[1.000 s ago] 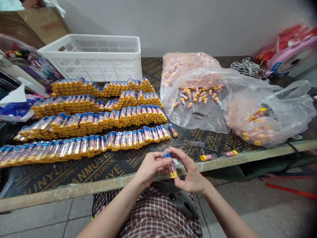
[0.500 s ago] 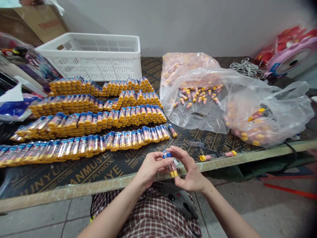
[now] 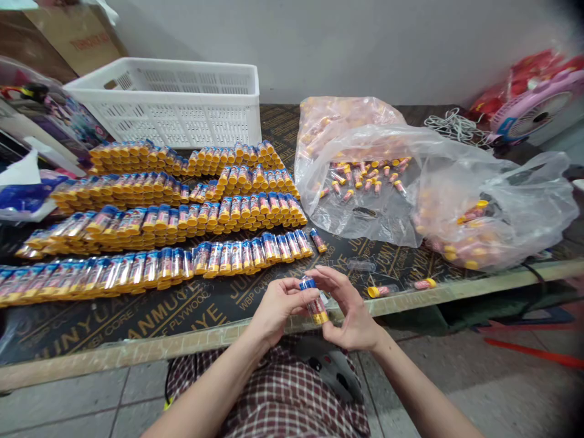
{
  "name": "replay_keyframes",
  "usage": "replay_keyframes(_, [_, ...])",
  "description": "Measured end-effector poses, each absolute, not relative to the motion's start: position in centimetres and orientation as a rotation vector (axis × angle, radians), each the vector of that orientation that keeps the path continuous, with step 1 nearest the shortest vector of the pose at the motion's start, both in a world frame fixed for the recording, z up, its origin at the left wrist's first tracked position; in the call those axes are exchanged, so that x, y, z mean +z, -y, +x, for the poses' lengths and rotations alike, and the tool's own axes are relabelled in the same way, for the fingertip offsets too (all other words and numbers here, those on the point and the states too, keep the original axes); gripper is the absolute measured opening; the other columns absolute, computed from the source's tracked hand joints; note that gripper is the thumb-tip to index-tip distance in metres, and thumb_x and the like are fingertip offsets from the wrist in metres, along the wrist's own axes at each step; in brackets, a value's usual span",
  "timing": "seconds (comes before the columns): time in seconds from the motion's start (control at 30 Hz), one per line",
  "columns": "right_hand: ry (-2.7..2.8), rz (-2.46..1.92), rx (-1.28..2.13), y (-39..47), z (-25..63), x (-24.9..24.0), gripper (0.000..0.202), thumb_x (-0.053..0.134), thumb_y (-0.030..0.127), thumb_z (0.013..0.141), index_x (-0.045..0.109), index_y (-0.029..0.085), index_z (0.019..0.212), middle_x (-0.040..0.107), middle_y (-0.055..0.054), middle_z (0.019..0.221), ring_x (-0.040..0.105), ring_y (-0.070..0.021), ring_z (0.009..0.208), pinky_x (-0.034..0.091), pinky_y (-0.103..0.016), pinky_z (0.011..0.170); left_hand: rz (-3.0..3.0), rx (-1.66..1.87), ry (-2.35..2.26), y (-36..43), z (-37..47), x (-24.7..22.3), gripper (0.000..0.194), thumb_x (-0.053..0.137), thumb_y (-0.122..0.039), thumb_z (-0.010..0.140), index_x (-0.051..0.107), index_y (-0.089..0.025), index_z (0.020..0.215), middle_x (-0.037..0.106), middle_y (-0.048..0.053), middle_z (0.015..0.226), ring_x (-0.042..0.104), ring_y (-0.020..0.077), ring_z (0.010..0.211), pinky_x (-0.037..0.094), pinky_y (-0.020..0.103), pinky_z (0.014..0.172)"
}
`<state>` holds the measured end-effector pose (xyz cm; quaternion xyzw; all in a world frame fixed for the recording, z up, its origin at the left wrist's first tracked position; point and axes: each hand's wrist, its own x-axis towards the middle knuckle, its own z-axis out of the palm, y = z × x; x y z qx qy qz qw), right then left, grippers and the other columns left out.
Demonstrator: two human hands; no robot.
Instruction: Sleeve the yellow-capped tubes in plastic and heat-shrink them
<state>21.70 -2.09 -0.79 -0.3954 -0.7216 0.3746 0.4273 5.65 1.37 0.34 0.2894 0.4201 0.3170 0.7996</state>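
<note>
Over the table's front edge, my left hand point(image 3: 279, 309) pinches a small clear tube point(image 3: 316, 307) between thumb and fingers. The tube is tilted, with a blue top end, a yellow cap at the bottom and pinkish contents. My right hand point(image 3: 349, 313) curls round its other side, fingertips near the blue end and thumb by the yellow cap. Its fingertips are partly hidden behind the tube. Just beyond my hands lies a single labelled tube point(image 3: 318, 240). To the right are an empty-looking clear tube point(image 3: 361, 266) and two yellow-capped tubes without blue, one being a pink-filled tube point(image 3: 425, 284).
Stacked rows of blue-and-yellow tubes point(image 3: 137, 271) fill the table's left side. Behind them stands a white plastic crate point(image 3: 182, 115). At right, a clear plastic bag point(image 3: 511, 201) holds more yellow-capped tubes. A pink fan point(image 3: 533, 109) and white cord point(image 3: 456, 128) sit farther back.
Both hands keep nearly the same hold on the tube. The right hand has shifted very slightly, and the view has moved a little.
</note>
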Motion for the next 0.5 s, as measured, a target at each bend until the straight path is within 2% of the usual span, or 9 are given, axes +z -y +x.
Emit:
replay_keyframes(0.1, [1.836, -1.011, 0.817, 0.1, 23.0, -0.7, 0.085, 0.052, 0.004, 0.06, 0.028, 0.024, 0.139, 0.047, -0.009, 0.133, 0.048, -0.0249, 0.12, 0.038, -0.042, 0.103, 0.795, 0.693, -0.966, -1.8, 5.7, -0.7, 0.04, 0.069, -0.046, 0.067, 0.064, -0.011, 0.087, 0.066, 0.006, 0.075, 0.059, 0.0124, 0.061, 0.048, 0.026, 0.062])
replay_keyframes(0.17, [1.848, -1.065, 0.654, -2.5, 24.3, -1.0, 0.082, 0.054, 0.006, 0.06, 0.03, 0.024, 0.137, 0.049, -0.009, 0.131, 0.047, -0.0254, 0.12, 0.035, -0.043, 0.105, 1.125, 0.703, -1.151, -2.2, 5.8, -1.9, 0.036, 0.061, -0.045, 0.074, 0.065, -0.014, 0.091, 0.066, 0.006, 0.078, 0.058, 0.0142, 0.065, 0.046, 0.028, 0.065])
replay_keyframes(0.3, [2.008, -1.218, 0.434, -8.5, 26.4, -2.5, 0.08, 0.055, 0.008, 0.058, 0.036, 0.022, 0.134, 0.055, -0.009, 0.123, 0.05, -0.0263, 0.116, 0.032, -0.045, 0.102, 1.821, 0.5, -1.502, -2.8, 6.1, -4.3, 0.021, 0.062, -0.036, 0.075, 0.064, -0.02, 0.088, 0.064, 0.003, 0.08, 0.057, 0.017, 0.073, 0.038, 0.027, 0.066])
replay_keyframes(0.43, [2.202, -1.239, 0.395, -11.7, 26.3, -4.0, 0.082, 0.054, 0.011, 0.056, 0.036, 0.02, 0.135, 0.056, -0.011, 0.123, 0.051, -0.0274, 0.113, 0.031, -0.046, 0.099, 1.995, 0.337, -1.595, -2.9, 6.6, -5.2, 0.016, 0.06, -0.035, 0.077, 0.058, -0.021, 0.085, 0.062, 0.002, 0.082, 0.056, 0.0159, 0.07, 0.032, 0.026, 0.061])
replay_keyframes(0.5, [2.289, -1.246, 0.378, -11.8, 26.0, -4.0, 0.084, 0.054, 0.013, 0.056, 0.033, 0.021, 0.137, 0.052, -0.011, 0.129, 0.046, -0.0287, 0.119, 0.028, -0.047, 0.101, 2.005, 0.335, -1.587, -2.9, 6.7, -5.3, 0.013, 0.06, -0.033, 0.077, 0.057, -0.021, 0.082, 0.061, 0.0, 0.081, 0.055, 0.0151, 0.069, 0.031, 0.025, 0.06])
